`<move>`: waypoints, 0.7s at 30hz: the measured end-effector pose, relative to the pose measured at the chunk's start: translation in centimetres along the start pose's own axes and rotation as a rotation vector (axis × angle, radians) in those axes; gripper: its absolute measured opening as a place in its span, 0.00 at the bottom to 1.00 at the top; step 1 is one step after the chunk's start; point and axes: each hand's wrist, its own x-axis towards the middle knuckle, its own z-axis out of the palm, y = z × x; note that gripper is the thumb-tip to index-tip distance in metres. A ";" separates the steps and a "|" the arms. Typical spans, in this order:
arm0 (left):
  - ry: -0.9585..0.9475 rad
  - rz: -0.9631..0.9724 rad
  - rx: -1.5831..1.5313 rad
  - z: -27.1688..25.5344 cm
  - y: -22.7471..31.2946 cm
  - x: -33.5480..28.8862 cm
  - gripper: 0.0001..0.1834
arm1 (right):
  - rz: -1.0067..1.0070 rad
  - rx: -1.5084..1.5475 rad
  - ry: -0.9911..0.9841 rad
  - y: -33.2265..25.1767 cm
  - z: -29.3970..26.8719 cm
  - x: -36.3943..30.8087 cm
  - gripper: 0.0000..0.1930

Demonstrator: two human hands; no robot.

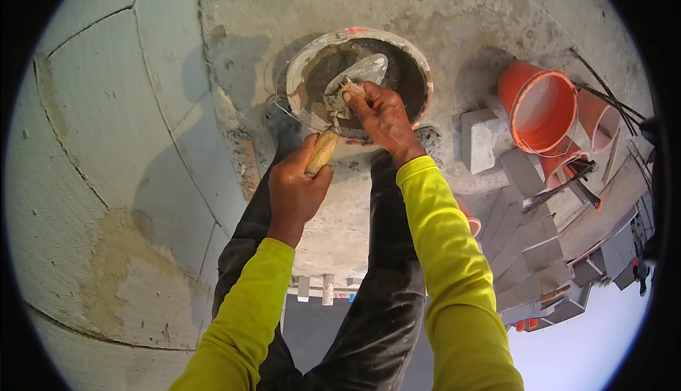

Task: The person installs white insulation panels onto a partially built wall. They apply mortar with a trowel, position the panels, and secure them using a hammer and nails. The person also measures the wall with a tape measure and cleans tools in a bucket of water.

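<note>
My left hand [296, 187] is closed around the wooden handle of a trowel [323, 152]. The trowel's grey, mortar-smeared blade points away over a mortar-caked bucket [301, 72] with wet grey mortar inside. Pinched in the fingers of my right hand [386, 120] is a crumpled beige scrap [349, 92], held against the blade near the handle. I cannot make out whether the scrap is paper, cloth or something else. My fingers partly cover it and the blade.
A wall of large pale blocks [92, 129] rises on the left. To the right stand a grey block [479, 141], an orange bucket [518, 100] and another orange bucket [598, 118]. Stacked grey blocks [521, 242] lie farther down on the right. My legs flank the workspace.
</note>
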 end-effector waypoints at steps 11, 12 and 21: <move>0.008 0.164 0.115 1.2 -0.3 0.0 0.30 | -0.011 -0.179 0.120 -0.1 -2.5 -1.5 0.11; -0.010 0.141 0.148 1.3 -0.3 -0.1 0.30 | -0.076 -0.251 0.012 -0.1 -2.4 -1.4 0.12; 0.085 0.172 0.088 1.2 -0.5 0.2 0.31 | -0.012 -0.282 0.026 0.3 -2.5 -1.5 0.13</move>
